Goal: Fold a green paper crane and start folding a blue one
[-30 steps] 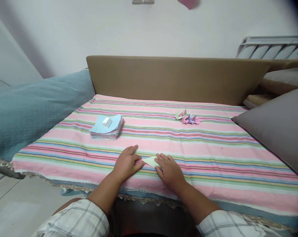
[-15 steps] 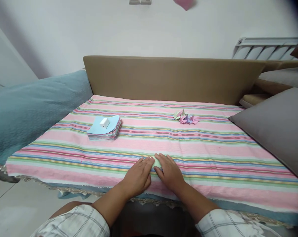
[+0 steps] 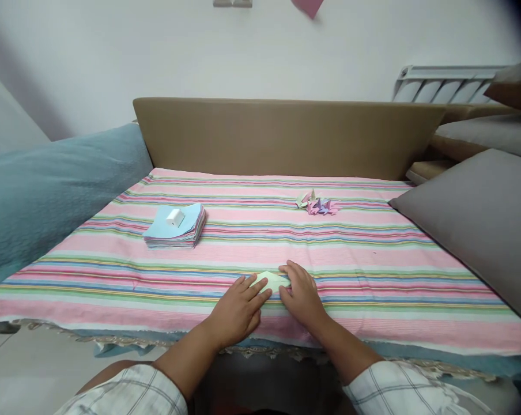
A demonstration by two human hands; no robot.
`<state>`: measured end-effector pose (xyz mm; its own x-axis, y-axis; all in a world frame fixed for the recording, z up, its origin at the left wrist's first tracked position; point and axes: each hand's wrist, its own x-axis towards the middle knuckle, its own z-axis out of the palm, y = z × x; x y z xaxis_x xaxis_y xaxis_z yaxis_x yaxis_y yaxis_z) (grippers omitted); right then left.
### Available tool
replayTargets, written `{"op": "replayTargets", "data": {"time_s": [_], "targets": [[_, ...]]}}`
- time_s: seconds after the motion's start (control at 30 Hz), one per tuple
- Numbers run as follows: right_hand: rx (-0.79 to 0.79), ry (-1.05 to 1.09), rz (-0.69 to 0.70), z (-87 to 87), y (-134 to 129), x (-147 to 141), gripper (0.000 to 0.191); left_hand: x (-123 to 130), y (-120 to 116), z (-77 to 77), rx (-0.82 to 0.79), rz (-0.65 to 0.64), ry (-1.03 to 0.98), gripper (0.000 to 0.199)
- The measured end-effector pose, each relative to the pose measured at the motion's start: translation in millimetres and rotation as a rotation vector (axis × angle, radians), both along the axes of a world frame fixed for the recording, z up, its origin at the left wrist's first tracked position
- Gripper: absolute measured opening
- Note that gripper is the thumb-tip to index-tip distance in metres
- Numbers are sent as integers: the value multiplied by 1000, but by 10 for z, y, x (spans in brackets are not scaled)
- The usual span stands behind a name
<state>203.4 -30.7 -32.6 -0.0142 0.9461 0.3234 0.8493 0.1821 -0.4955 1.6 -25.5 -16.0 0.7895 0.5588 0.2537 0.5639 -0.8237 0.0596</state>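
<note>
A folded piece of pale green paper [image 3: 269, 280] lies on the striped cloth near its front edge, between my hands. My left hand [image 3: 238, 308] rests palm down with its fingers stretched and slightly apart, the fingertips on the paper's left part. At the other end, my right hand [image 3: 302, 297] curls its thumb and fingers around the paper's pointed right corner. Part of the paper is hidden under the left fingers.
A stack of coloured paper sheets [image 3: 174, 233] bears a small white block [image 3: 174, 217] on top. Several small folded paper figures [image 3: 318, 204] lie farther back. A grey cushion [image 3: 472, 225] stands at the right, a blue-covered armrest [image 3: 65, 184] at the left. Behind is a brown backrest [image 3: 282, 138].
My hands have moved apart, and more of the green paper shows between them. The left fingers are more spread. The whole view has shifted slightly.
</note>
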Motion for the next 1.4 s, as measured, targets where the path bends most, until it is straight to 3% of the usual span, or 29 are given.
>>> {"op": "replayTargets", "data": {"time_s": [0.23,0.4,0.67,0.8,1.0,1.17,1.3,1.4], "targets": [[92,25,49,-18,-14,99,46,14,-1,7,-23,11,-2,50],[109,-170,197,12,-44,111,40,16,-7,8,-27,14,-16,51],[144,-354,241,21,-13,178,35,54,-44,59,3,43,-30,50],[173,-323,266,65,0,221,34,68,-45,77,-24,57,-35,52],[165,-265,492,123,80,277,22,57,72,91,-127,85,-162,48],[146,-282,507,150,115,253,23,81,209,45,-70,102,-182,17],[151,-216,503,197,98,240,26,132,238,51,36,85,-179,21],[117,-68,443,228,94,235,24,170,239,127,-23,155,-242,25]]}}
